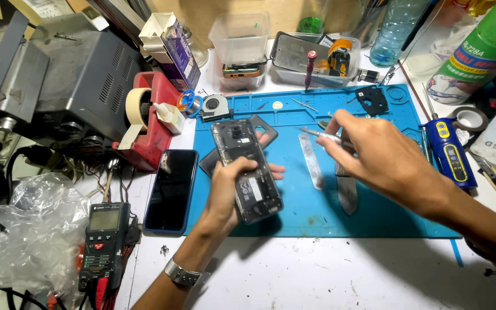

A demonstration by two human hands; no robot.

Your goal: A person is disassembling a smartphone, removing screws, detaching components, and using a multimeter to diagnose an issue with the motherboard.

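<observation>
A: Where is the opened phone (247, 172)?
B: Above the blue mat (374, 218), grasped in the left hand (228, 192). The right hand (374, 152) pinches a thin metal tool (317, 134).
A: Any risk?
B: I think the tool can slip and scratch the board.

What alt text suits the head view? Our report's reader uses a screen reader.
Over a blue mat, the left hand holds an opened phone while the right hand holds a slim metal tool.

Dark phone screen (171, 189) beside grey multimeter display (104, 219).
</observation>
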